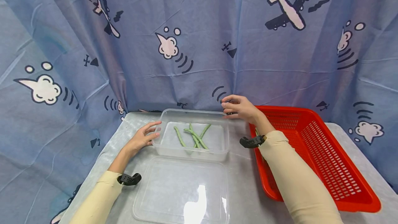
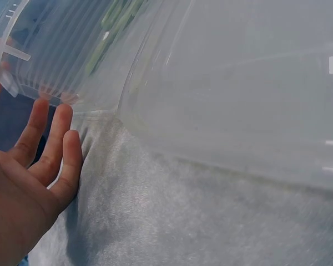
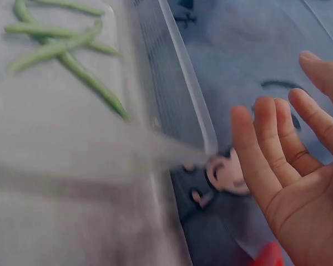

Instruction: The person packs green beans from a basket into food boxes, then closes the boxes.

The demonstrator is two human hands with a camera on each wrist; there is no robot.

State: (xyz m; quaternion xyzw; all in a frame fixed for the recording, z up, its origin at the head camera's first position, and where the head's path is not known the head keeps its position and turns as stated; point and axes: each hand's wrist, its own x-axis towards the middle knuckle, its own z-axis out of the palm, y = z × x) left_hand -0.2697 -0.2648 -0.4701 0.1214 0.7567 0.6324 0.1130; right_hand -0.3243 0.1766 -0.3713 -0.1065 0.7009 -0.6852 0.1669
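Several green beans (image 1: 196, 136) lie crossed on the floor of a clear plastic container (image 1: 189, 155). My left hand (image 1: 144, 136) is at the container's left side, its fingertips touching the wall near the rim. In the left wrist view the fingers of the left hand (image 2: 39, 160) are spread and slightly bent. By the container's far right corner, my right hand (image 1: 240, 108) is raised with relaxed fingers and nothing in it. The right wrist view has the right hand (image 3: 299, 160) a little apart from the container's edge.
A clear flat lid (image 1: 168, 189) lies on the table (image 1: 242, 189) in front of the container. To the right stands a red plastic basket (image 1: 329, 168), partly behind my right arm, with a bit of green at its left side. A patterned blue curtain (image 1: 199, 44) hangs behind.
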